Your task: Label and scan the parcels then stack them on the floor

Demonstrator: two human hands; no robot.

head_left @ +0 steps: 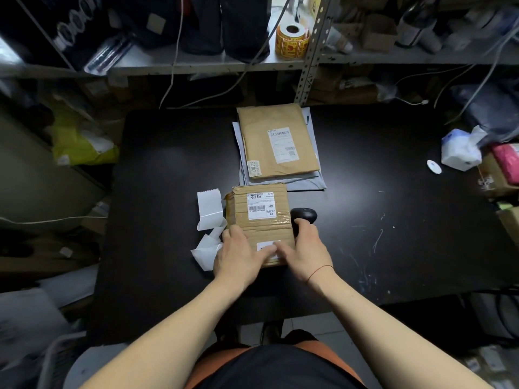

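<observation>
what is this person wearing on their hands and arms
No sleeves or gloves show on either side. The left hand carries no ring or band that can be seen. The right hand has a thin red string tied round its wrist. No watch is in view.

Parcel packing room — cluttered metal shelving, label roll, labelled parcels.
</observation>
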